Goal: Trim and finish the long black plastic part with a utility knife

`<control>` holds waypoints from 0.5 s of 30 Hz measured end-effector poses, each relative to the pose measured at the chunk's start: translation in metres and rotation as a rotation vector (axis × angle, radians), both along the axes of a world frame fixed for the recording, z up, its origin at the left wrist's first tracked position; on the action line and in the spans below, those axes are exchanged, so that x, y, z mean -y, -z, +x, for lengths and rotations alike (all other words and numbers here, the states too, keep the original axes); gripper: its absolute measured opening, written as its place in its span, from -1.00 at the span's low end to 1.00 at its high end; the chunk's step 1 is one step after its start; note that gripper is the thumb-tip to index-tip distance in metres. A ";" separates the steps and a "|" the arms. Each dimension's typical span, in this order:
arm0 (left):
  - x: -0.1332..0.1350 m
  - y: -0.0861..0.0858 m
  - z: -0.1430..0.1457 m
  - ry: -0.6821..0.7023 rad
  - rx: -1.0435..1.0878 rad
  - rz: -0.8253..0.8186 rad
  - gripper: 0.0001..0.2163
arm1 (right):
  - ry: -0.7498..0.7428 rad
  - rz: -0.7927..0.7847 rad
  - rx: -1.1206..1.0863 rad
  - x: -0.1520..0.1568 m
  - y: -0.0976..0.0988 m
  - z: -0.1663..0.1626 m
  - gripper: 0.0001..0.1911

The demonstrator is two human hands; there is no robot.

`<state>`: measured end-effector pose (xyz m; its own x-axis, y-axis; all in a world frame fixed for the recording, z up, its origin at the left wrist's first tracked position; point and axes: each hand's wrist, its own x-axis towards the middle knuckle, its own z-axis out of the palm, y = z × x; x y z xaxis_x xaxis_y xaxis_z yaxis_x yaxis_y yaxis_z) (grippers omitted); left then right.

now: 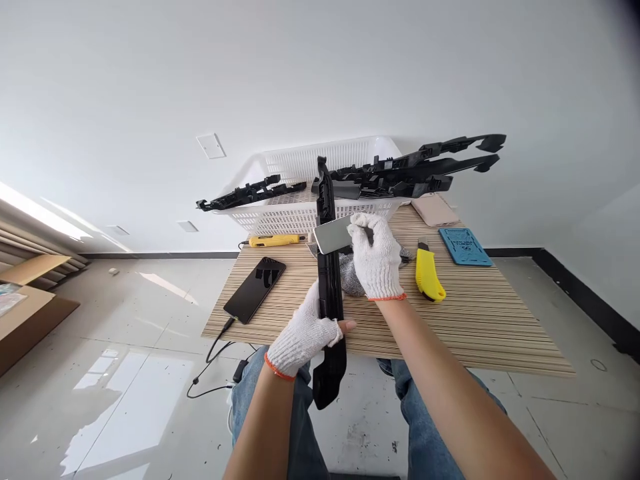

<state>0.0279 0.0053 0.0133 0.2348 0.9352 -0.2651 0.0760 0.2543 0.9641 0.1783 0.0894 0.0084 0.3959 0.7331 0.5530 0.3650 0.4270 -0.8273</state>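
My left hand, in a white knit glove, is wrapped round the lower part of a long black plastic part that stands nearly upright over the table's near edge. My right hand, also gloved, pinches a flat grey metal blade or scraper and holds it against the upper part of the black piece. A grey cloth lies just behind the part, under my right hand.
A striped wooden table carries a black phone with its cable, a yellow utility knife, a yellow pen-like tool, a blue mat and a beige pad. A white basket holds several long black parts.
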 end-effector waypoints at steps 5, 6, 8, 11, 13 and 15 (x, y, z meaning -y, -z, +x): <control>0.000 0.004 0.010 -0.065 0.110 -0.037 -0.61 | 0.046 0.018 0.075 0.002 -0.001 0.004 -0.82; -0.001 0.005 0.012 -0.081 0.149 -0.055 -0.63 | 0.042 0.013 0.075 0.004 -0.002 0.005 -0.82; -0.001 0.006 0.016 -0.124 0.182 -0.073 -0.63 | 0.009 0.008 0.043 0.009 -0.004 0.008 -0.80; 0.000 0.006 0.020 -0.167 0.135 -0.012 -0.71 | -0.124 -0.076 -0.063 0.020 -0.006 0.015 -0.70; 0.000 0.005 0.022 -0.189 0.111 0.022 -0.72 | -0.187 -0.176 -0.111 0.027 -0.008 0.021 -0.64; -0.002 0.004 0.025 -0.213 0.098 0.028 -0.71 | -0.159 -0.236 -0.084 0.033 -0.010 0.025 -0.63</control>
